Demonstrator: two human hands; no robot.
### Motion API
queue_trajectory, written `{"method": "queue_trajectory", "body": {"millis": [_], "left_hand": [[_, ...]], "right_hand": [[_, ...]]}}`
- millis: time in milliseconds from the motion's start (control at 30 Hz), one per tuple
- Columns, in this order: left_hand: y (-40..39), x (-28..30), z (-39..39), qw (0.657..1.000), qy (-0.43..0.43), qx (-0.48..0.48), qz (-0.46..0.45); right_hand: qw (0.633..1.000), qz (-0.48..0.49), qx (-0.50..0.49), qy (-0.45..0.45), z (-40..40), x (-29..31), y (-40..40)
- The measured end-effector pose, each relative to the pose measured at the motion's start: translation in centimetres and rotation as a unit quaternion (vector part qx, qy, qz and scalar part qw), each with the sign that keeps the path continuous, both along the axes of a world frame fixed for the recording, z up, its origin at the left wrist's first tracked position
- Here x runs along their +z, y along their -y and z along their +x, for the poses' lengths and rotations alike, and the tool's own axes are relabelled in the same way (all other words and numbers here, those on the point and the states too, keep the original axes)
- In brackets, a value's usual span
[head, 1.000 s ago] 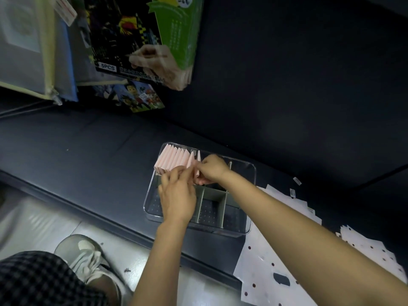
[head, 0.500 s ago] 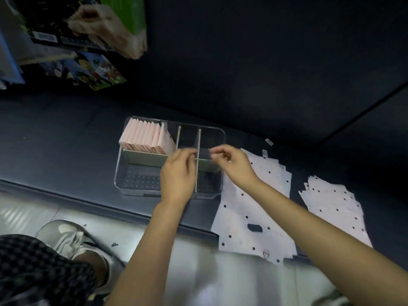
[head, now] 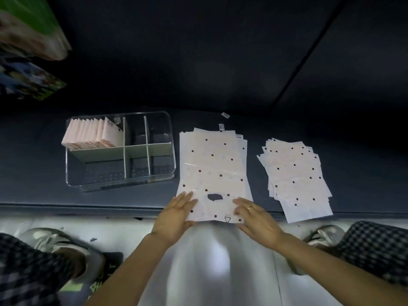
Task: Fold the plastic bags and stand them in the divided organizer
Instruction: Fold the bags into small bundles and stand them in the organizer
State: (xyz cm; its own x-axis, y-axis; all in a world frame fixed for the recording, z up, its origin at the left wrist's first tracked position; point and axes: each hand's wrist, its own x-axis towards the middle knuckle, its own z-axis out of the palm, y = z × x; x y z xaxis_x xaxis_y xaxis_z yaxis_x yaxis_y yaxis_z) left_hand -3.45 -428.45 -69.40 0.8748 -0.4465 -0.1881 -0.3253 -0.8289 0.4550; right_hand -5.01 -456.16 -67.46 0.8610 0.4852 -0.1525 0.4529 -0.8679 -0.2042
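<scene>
Head view. The top pale pink, dark-dotted plastic bag (head: 213, 173) lies flat on a stack of like bags, its near end with the cut-out handle overhanging the front edge of the dark matte table (head: 39, 191). The left hand (head: 176, 214) rests on the bag's near left corner, fingers straight and together; the right hand (head: 256, 214), a ring on one finger, rests likewise on the near right corner. Neither hand grips anything.

Bare table separates this stack from the clear plastic divided organizer (head: 120, 151) to its left and from a second fanned stack of dotted bags (head: 295, 175) to its right. A row of folded pink bags (head: 92, 135) stands upright in the organizer's far left compartment. Two small white labels (head: 223, 121) lie just beyond the central stack.

A dark wall rises behind the table. Colourful printed packages (head: 28, 62), blurred, probably boxes, hang at upper left. Pale glossy floor (head: 212, 261), checked trousers and grey shoes appear below.
</scene>
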Motion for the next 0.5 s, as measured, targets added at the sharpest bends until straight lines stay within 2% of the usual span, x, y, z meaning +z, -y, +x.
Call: {"method": "queue_trajectory", "body": {"millis": [67, 167, 267, 333, 400, 500], "left_hand": [[0.3, 0.2, -0.5, 1.000, 0.009, 0.009, 0.008], [1.0, 1.5, -1.2, 0.999, 0.028, 0.016, 0.015], [2.2, 4.3, -1.5, 0.988, 0.122, 0.064, -0.065], [2.8, 6.0, -1.0, 0.966, 0.184, 0.111, -0.147], [3.3, 7.6, 0.3, 0.946, 0.199, 0.164, -0.199], [3.5, 9.1, 2.7, 0.918, 0.239, 0.206, -0.240]], "right_hand": [[0.998, 0.055, -0.022, -0.006, 0.3, 0.1, 0.0], [0.986, 0.110, -0.072, -0.098, 1.2, 1.3, 0.8], [0.966, 0.162, -0.075, -0.189, 2.7, 4.2, 1.8], [0.942, 0.222, -0.105, -0.228, 4.2, 6.2, 2.3], [0.922, 0.281, -0.150, -0.219, 6.2, 7.7, 2.9], [0.916, 0.298, -0.221, -0.149, 10.0, 8.3, 3.2]]}}
